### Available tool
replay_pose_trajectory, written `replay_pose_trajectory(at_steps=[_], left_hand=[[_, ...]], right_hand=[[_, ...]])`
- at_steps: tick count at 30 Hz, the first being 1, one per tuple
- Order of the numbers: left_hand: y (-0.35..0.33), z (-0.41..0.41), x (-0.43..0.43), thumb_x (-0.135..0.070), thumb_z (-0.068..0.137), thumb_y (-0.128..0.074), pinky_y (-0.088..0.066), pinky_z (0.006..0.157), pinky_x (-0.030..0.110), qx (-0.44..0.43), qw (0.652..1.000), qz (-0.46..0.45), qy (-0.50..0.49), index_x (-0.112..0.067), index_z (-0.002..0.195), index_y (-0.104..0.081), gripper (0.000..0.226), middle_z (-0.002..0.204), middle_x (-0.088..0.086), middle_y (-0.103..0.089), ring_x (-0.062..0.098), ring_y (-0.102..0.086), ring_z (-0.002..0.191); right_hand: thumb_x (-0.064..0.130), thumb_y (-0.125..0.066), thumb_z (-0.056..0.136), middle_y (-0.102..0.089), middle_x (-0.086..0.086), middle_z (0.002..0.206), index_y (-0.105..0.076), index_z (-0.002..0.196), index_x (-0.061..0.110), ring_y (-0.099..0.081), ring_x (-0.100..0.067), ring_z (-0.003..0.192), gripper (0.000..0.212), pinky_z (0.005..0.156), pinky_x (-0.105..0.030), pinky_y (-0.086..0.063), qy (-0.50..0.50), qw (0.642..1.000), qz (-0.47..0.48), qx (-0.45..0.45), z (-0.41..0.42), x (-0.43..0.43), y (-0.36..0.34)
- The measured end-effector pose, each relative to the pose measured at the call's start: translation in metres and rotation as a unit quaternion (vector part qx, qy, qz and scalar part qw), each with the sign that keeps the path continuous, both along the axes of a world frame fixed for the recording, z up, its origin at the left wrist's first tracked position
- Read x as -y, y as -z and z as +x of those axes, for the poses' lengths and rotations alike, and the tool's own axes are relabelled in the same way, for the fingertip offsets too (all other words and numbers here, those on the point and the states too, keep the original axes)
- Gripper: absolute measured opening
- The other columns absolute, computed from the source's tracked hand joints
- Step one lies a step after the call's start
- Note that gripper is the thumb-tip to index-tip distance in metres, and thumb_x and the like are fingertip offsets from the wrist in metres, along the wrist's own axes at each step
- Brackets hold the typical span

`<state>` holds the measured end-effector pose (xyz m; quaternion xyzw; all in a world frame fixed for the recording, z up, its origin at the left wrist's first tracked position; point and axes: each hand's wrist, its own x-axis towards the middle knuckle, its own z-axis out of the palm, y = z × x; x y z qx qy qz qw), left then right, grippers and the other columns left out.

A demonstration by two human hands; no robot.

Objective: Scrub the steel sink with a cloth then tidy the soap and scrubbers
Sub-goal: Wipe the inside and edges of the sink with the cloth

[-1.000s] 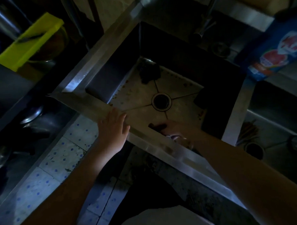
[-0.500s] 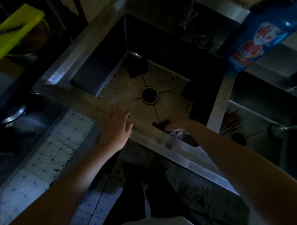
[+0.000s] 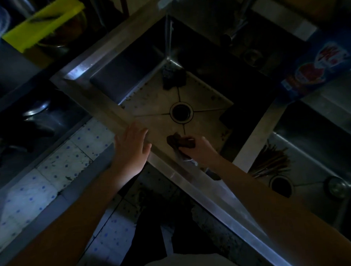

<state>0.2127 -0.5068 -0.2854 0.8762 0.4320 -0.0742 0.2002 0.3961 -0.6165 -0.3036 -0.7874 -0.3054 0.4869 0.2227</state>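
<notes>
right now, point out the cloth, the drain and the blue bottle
cloth (image 3: 179, 141): head view, its dark middle
drain (image 3: 181, 112): head view, its dark hole
blue bottle (image 3: 317, 68): head view, its label

Steel bench (image 3: 93, 96) with two recessed basins, seen from above. Left basin (image 3: 149, 102): stained floor with a central drain (image 3: 181, 112); a dark scrubber (image 3: 172, 77) in the far corner, a dark pad (image 3: 229, 115) against the right wall, and a brown cloth (image 3: 180, 141) near the front wall, gripped by the right hand (image 3: 199, 152). The left hand (image 3: 131, 148) lies flat on the front rim. Right basin (image 3: 314, 144): a bundle of thin sticks (image 3: 271, 161) beside its drain (image 3: 281, 185). A blue packet (image 3: 315, 66) sits at the back ledge.
</notes>
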Motion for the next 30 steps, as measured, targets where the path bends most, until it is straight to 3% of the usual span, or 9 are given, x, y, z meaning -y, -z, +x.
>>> replay_pose_trajectory(at_steps=[4,8,10,13,16,19,23,30], left_hand=[[-0.003,0.002,0.003,-0.038,0.097,-0.037,-0.007,0.112,0.053,0.01,1.0,0.002,-0.02,-0.025,0.143,-0.028,0.049,0.153,0.006,-0.021,0.021,-0.009,0.143],[-0.007,0.004,0.002,-0.038,0.096,-0.038,-0.01,0.111,0.053,0.025,0.999,0.003,-0.024,-0.026,0.141,-0.03,0.047,0.151,0.008,-0.023,0.022,-0.016,0.141],[-0.007,0.002,0.0,-0.037,0.097,-0.038,-0.008,0.112,0.054,0.034,0.999,-0.001,-0.027,-0.026,0.141,-0.031,0.046,0.152,0.006,-0.02,0.02,-0.013,0.142],[-0.005,-0.004,-0.003,-0.037,0.097,-0.037,-0.007,0.112,0.055,0.043,0.999,0.001,-0.032,-0.026,0.141,-0.032,0.046,0.153,0.007,-0.019,0.021,-0.011,0.143],[-0.003,-0.01,-0.009,-0.036,0.096,-0.038,-0.012,0.11,0.054,0.03,0.999,0.012,-0.028,-0.023,0.141,-0.032,0.047,0.148,0.01,-0.03,0.024,-0.018,0.14],[-0.001,-0.017,-0.015,-0.034,0.096,-0.04,-0.014,0.109,0.054,0.033,0.999,0.014,-0.036,-0.023,0.139,-0.034,0.045,0.144,0.012,-0.033,0.026,-0.023,0.138],[0.002,-0.025,-0.02,-0.032,0.096,-0.041,-0.016,0.109,0.054,0.038,0.998,0.028,-0.043,-0.022,0.133,-0.041,0.038,0.146,0.011,-0.032,0.025,-0.026,0.136],[0.003,-0.03,-0.029,-0.032,0.095,-0.042,-0.015,0.11,0.057,0.049,0.998,0.03,-0.038,-0.022,0.134,-0.04,0.04,0.146,0.01,-0.033,0.025,-0.026,0.137]], right_hand=[[0.026,-0.072,0.079,-0.058,0.006,0.101,-0.051,0.125,0.023,-0.06,-0.011,0.086,0.052,0.06,-0.014,-0.046,-0.002,1.0,0.006,-0.001,-0.001,0.014,-0.001],[0.023,-0.076,0.072,-0.061,0.004,0.108,-0.043,0.134,0.03,-0.055,-0.002,0.08,0.071,0.059,-0.009,-0.039,-0.069,0.996,0.016,0.062,-0.005,0.019,0.001],[0.024,-0.076,0.074,-0.063,0.008,0.102,-0.042,0.134,0.029,-0.05,0.007,0.068,0.068,0.047,-0.004,-0.036,-0.09,0.991,0.027,0.096,-0.008,0.018,0.004],[0.029,-0.075,0.074,-0.053,0.019,0.074,-0.048,0.123,0.026,-0.055,0.007,0.055,0.056,0.038,0.002,-0.034,-0.09,0.986,0.026,0.134,-0.014,0.013,0.008],[0.04,-0.074,0.07,-0.056,0.015,0.071,-0.049,0.111,0.028,-0.06,0.006,0.059,0.049,0.047,-0.006,-0.044,-0.078,0.982,0.017,0.169,-0.021,0.004,0.016],[0.051,-0.072,0.062,-0.064,0.01,0.079,-0.054,0.106,0.027,-0.064,-0.005,0.07,0.053,0.064,-0.027,-0.059,-0.035,0.984,0.009,0.175,-0.03,-0.01,0.02],[0.059,-0.072,0.058,-0.061,0.01,0.068,-0.049,0.076,0.028,-0.061,-0.009,0.061,0.042,0.058,-0.03,-0.058,-0.012,0.98,0.016,0.196,-0.042,-0.041,0.012],[0.054,-0.073,0.06,-0.057,0.005,0.086,-0.053,0.106,0.021,-0.058,-0.016,0.077,0.061,0.069,-0.031,-0.055,-0.019,0.987,0.007,0.159,-0.041,-0.07,0.009]])
